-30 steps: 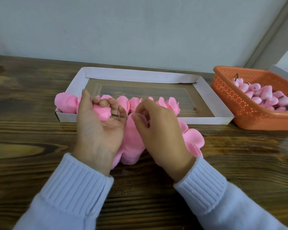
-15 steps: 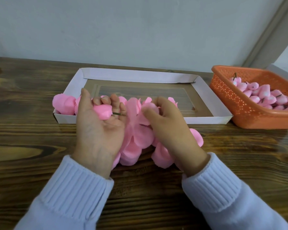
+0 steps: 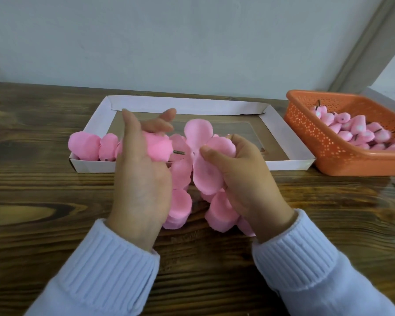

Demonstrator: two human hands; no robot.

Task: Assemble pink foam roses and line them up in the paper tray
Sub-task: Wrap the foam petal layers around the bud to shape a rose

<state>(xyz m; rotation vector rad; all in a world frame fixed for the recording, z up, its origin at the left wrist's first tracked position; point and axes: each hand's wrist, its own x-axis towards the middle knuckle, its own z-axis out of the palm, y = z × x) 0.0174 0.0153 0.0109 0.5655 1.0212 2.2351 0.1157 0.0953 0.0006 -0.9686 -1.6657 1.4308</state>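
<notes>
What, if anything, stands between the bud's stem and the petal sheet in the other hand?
Nothing visible does. The left hand holds the bud, its stem pointing right at the petal sheet pinched by the right hand; only a small open gap separates them.

On my feed the left hand and right hand are bare. Each comes out of a pale bluish-lavender knitted sweater sleeve ending in a wide, ribbed cuff.

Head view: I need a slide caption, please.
Left hand holds a pink bud; right hand pinches a petal piece, before the paper tray.
</notes>
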